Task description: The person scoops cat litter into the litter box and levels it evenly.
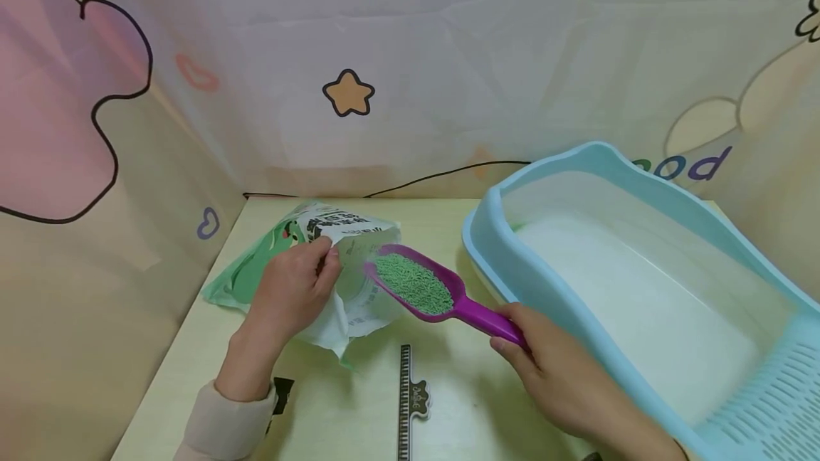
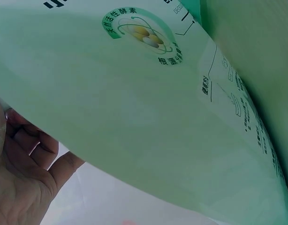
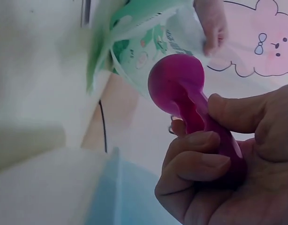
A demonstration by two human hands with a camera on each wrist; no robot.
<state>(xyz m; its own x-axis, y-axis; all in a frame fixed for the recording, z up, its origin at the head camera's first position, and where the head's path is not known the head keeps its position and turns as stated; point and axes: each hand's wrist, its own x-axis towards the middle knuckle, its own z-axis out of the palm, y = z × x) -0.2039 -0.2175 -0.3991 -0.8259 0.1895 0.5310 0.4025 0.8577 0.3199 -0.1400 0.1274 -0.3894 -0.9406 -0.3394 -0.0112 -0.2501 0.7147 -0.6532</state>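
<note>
In the head view, the left hand (image 1: pixel 288 290) pinches the upper edge of a green and white bag (image 1: pixel 256 255), which lies on its side with its mouth facing right. The right hand (image 1: pixel 564 375) grips the handle of a purple scoop (image 1: pixel 474 311). Green pellets (image 1: pixel 415 283) fill the scoop's bowl, whose tip is at the bag's mouth. The left wrist view shows the bag (image 2: pixel 111 103) across most of the frame, beside the left hand (image 2: pixel 26 173). Fingers and thumb of the right hand (image 3: pixel 219 154) wrap the scoop handle in the right wrist view.
A large light blue tray (image 1: pixel 544 269) with high walls and a white inside stands at the right. A dark ruler-like strip (image 1: pixel 405 404) with a bear-shaped tab lies at the table's front middle. Behind the table (image 1: pixel 359 404) hangs a printed cloth (image 1: pixel 416 91).
</note>
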